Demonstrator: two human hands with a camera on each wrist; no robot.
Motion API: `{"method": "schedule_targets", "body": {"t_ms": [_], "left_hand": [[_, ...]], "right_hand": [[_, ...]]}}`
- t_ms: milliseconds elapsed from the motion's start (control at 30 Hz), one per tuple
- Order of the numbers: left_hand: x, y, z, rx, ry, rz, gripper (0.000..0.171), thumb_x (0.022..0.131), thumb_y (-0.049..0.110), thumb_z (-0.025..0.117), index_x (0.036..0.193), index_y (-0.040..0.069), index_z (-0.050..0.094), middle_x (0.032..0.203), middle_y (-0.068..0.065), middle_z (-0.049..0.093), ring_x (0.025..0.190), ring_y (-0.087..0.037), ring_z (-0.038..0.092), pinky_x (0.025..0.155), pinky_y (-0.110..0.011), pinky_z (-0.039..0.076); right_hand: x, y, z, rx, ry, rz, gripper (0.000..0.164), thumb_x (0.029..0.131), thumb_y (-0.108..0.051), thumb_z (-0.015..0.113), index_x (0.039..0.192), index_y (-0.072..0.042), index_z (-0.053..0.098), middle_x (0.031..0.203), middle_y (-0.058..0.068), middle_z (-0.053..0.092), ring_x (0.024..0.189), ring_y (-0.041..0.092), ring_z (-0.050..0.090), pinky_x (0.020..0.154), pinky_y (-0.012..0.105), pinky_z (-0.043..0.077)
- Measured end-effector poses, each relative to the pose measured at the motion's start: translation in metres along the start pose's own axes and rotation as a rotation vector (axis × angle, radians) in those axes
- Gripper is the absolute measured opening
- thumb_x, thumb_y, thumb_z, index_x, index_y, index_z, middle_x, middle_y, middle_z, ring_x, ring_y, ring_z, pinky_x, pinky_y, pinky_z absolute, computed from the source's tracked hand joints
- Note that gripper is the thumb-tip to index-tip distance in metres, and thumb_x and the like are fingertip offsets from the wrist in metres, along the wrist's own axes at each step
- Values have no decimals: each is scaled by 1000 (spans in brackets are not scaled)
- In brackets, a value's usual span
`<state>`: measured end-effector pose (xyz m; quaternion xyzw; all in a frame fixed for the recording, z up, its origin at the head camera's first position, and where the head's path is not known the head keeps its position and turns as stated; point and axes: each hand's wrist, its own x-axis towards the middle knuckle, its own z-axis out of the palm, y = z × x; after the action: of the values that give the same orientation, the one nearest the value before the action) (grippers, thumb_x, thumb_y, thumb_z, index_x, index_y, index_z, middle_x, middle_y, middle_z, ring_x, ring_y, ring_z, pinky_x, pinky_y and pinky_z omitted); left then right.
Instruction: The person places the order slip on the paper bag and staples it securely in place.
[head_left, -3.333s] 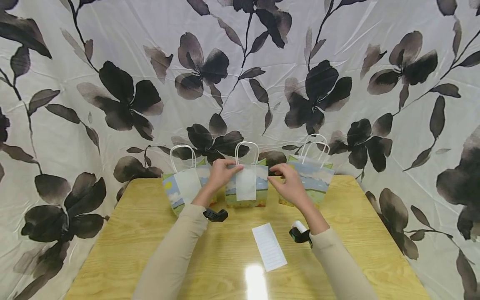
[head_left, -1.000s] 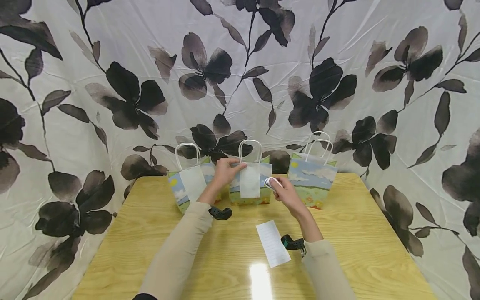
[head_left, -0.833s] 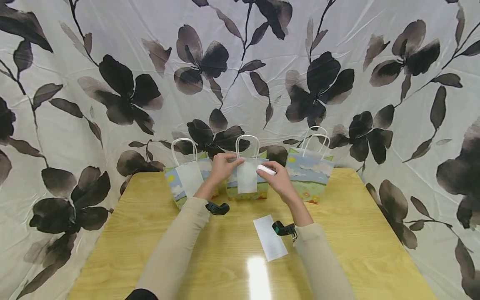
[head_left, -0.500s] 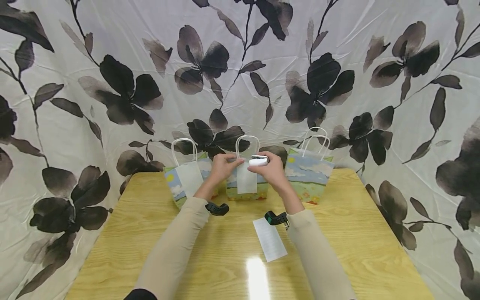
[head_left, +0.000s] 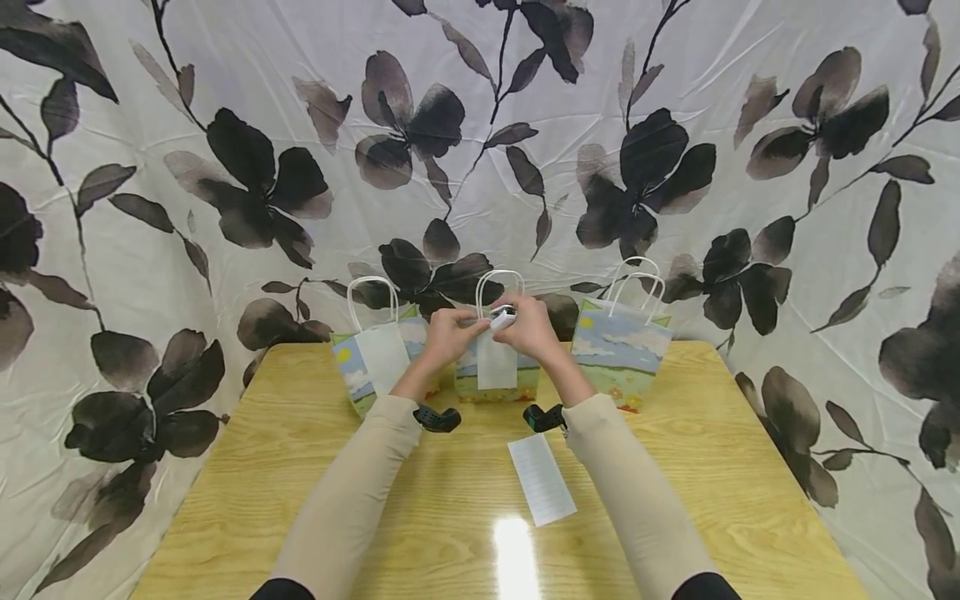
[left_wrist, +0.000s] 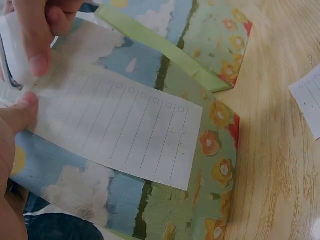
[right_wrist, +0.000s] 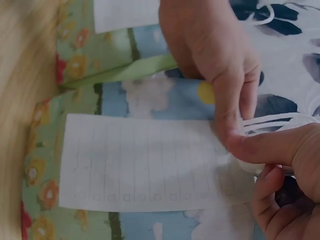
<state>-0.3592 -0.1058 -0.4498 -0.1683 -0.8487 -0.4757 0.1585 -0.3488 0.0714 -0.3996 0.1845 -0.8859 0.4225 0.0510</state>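
Note:
My left hand [head_left: 448,337] pinches the top of a lined checklist sheet [head_left: 497,368] against the front of the middle paper gift bag [head_left: 529,379]. The bag has white handles and a sky-and-flower print. My right hand [head_left: 532,327] grips a small white stapler [head_left: 504,319] at the sheet's top edge, close beside the left thumb. In the left wrist view the stapler [left_wrist: 15,47] sits over the top end of the sheet [left_wrist: 120,120]. Right fingers partly cover the stapler in the right wrist view, where row lines and small checkboxes show on the sheet.
A similar bag [head_left: 350,375] with a white sheet [head_left: 383,354] on its front stands left. Another bag [head_left: 622,350] stands right, with no sheet visible on its front. A loose checklist sheet [head_left: 542,482] lies on the wooden table [head_left: 300,500]. Floral cloth [head_left: 555,167] hangs behind.
The stapler lay on the table near my right wrist; my right hand picked it up, then carried it left to the sheet's top edge. My left hand stayed at the sheet.

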Motion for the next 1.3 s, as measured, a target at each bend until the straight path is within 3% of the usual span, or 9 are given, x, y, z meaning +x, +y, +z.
{"method": "schedule_targets", "body": {"t_ms": [233,533,700,867,1100,1300], "left_hand": [[0,-3,2,5,12,13,19,88,22,74,92,4,79,84,-8,73,57,-14,58,51,-26,43],[1,-4,1,1,35,42,19,88,22,74,92,4,79,88,-8,74,64,-15,64,56,-29,48],[4,-2,0,15,41,67,18,88,20,75,92,3,79,89,-9,74,61,-14,61,57,-28,47],[4,-2,0,11,19,55,20,88,21,75,95,3,79,91,-10,73,56,-15,58,55,-26,45],[1,-5,-2,0,-26,-1,25,89,22,73,103,1,76,102,-12,72,87,-22,68,71,-34,54],[-1,-8,-3,-4,-57,-31,28,90,23,72,108,2,75,106,-11,71,94,-24,67,75,-37,54]], "right_hand": [[6,-5,1,-154,-103,21,46,77,-8,83,120,-3,66,108,13,66,92,27,62,75,38,53],[20,-13,-14,-284,-304,-51,49,80,-13,81,121,3,60,107,15,63,88,26,62,73,36,52],[29,-10,-21,-276,-332,-69,40,77,-17,84,107,0,67,90,10,65,73,22,61,64,33,51],[32,-3,-22,-249,-331,-52,30,75,-19,86,93,-4,67,82,5,64,69,19,59,63,32,49],[31,3,-18,-229,-340,-82,28,77,-18,84,92,-6,65,83,5,63,71,19,58,64,32,49],[26,15,-10,-145,-341,-124,23,84,-19,79,97,-7,65,92,5,66,75,17,57,65,32,47]]}}
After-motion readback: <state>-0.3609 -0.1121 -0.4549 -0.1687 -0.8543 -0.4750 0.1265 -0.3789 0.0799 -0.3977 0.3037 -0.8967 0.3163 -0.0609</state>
